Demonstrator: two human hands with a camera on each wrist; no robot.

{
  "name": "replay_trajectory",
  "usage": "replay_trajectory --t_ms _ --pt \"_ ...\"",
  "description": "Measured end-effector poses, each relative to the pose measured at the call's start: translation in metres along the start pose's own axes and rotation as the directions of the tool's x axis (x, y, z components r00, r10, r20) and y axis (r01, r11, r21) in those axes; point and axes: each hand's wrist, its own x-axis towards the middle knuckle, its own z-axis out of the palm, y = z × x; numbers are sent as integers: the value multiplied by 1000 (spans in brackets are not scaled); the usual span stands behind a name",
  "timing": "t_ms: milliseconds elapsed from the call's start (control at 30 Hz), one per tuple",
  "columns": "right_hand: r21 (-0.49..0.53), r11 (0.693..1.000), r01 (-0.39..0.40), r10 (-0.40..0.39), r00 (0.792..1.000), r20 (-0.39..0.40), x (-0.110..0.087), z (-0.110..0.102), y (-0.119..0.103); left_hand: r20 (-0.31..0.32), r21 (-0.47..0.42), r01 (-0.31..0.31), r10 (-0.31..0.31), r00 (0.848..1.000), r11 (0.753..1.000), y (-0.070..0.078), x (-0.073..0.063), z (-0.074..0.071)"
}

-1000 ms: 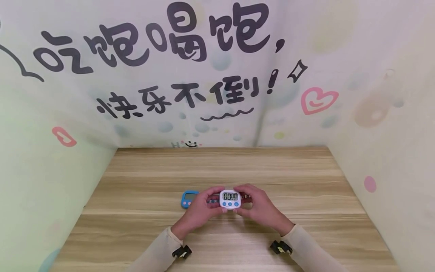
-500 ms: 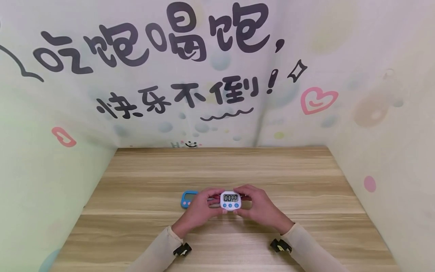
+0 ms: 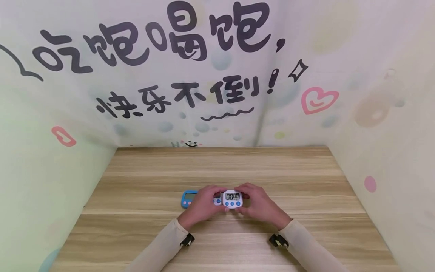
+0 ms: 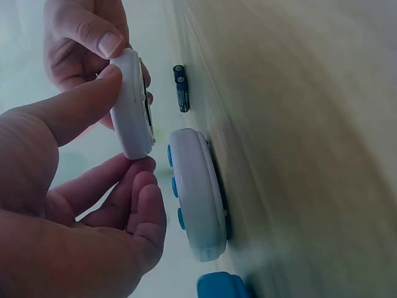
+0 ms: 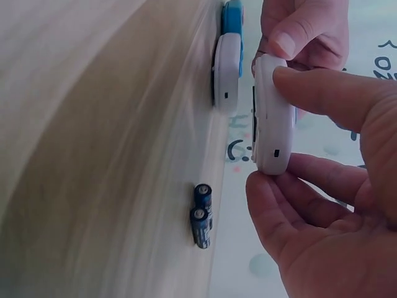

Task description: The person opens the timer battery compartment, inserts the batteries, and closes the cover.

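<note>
Both hands pinch a white digital kitchen timer [image 3: 232, 199] with three blue buttons, its screen reading zeros. My left hand [image 3: 202, 206] grips its left end and my right hand [image 3: 259, 204] its right end, thumbs on the near edge and fingers on the far edge. In the left wrist view the held timer [image 4: 131, 105] is up off the table. A second white timer [image 4: 197, 192] with blue buttons lies on the table beyond the left hand, partly hidden in the head view. Beside it is a blue timer [image 3: 188, 198] with pink buttons.
Two small dark batteries [image 5: 201, 216] lie side by side on the wooden table [image 3: 221, 162], hidden behind the right hand in the head view. Printed cloth walls [image 3: 217, 130] stand at the back and both sides of the table.
The held timer and both hands have shifted slightly, the timer a little to the right. Part of the second white timer now shows between the left hand's fingers and the held one.
</note>
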Motion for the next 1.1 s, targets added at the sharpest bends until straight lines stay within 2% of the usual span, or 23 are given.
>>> replay_trajectory --t_ms 233,567,1100 --pt "-77 997 -6 6 1000 11 7 1 7 15 81 -1 0 1000 997 -1 10 0" --pt "-145 988 -57 67 995 68 15 -1 11 34 169 -3 -3 999 986 -2 22 1" --pt "-180 983 -22 37 996 83 16 4 25 54 197 -7 -4 999 980 -2 25 5"
